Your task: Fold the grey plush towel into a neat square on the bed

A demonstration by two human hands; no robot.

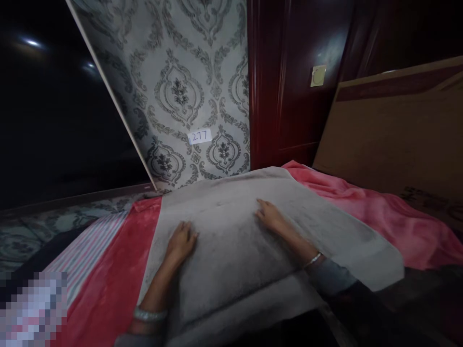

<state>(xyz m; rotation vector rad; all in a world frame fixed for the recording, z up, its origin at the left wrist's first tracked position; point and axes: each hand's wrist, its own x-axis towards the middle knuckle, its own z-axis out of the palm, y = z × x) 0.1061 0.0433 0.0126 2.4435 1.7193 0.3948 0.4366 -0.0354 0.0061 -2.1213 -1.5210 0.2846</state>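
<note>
A grey folded blanket (231, 250) lies on a pink bed cover (119, 284), reaching to the wall. My left hand (182, 241) rests palm down on its left part, fingers loosely curled and flat on the cloth, holding nothing. My right hand (271, 216) lies flat on the blanket's middle right with fingers stretched toward the wall. Each wrist carries a silver bracelet.
A patterned grey wallpaper panel (188, 86) with a small label reading 277 stands behind the bed. A dark red wooden door (289, 96) is to its right, a brown board (390, 130) leans at far right. A striped cloth (87, 250) shows at the left.
</note>
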